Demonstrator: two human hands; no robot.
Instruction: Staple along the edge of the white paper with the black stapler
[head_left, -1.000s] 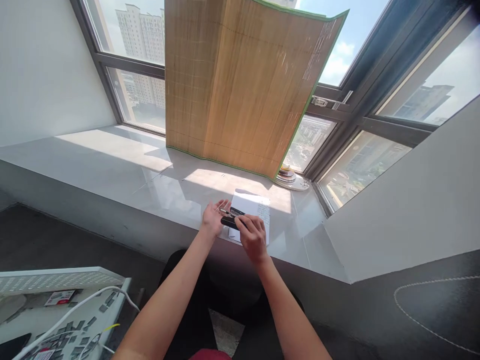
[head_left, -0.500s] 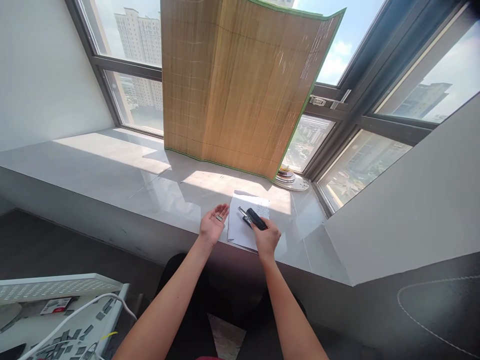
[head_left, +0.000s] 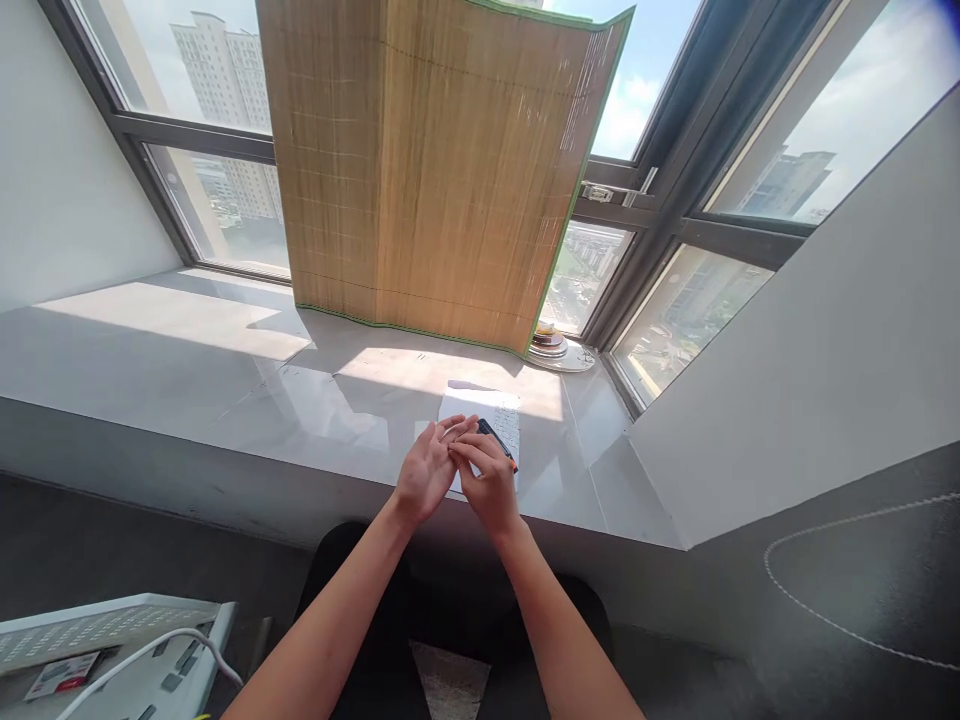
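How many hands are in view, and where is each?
2: the left hand, palm up, and the right hand close against its fingers; both partly cover the white paper.

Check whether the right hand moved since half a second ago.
Yes: against the window frame, the right hand has shifted left, toward the left hand.

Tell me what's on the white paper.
The white paper bears handwriting on its right side and a black stapler, partly behind the right hand. That hand and the left hand cover part of it; anything there cannot be seen.
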